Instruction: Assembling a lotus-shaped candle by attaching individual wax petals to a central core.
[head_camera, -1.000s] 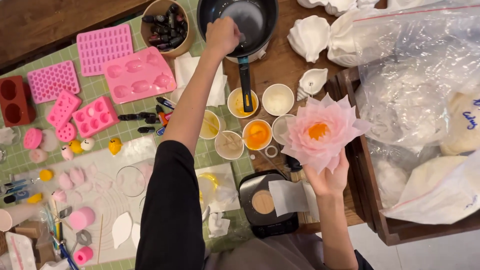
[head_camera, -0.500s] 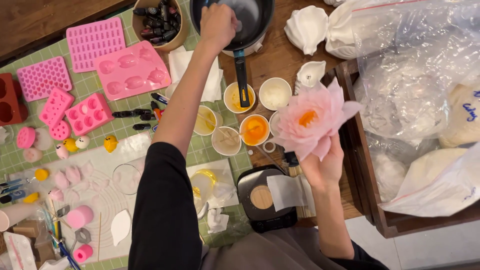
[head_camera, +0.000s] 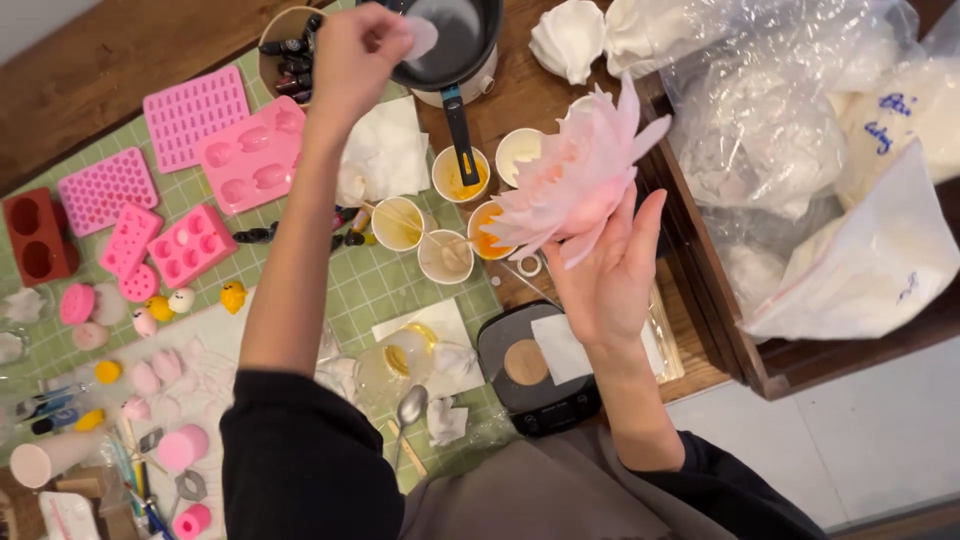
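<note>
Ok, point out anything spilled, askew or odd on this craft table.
Nothing looks spilled. The pink flower tilts sideways in the right hand, and the left hand holds a thin white petal above the dark pot.

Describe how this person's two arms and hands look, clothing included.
Both arms wear black long sleeves. The left sleeve is pushed up to about the elbow, leaving the forearm bare; the right sleeve ends a little past the wrist. The left hand and the right hand are bare: no gloves, and no rings, watch or bracelets show. Nails look short and unpainted, as far as the view tells.
</note>
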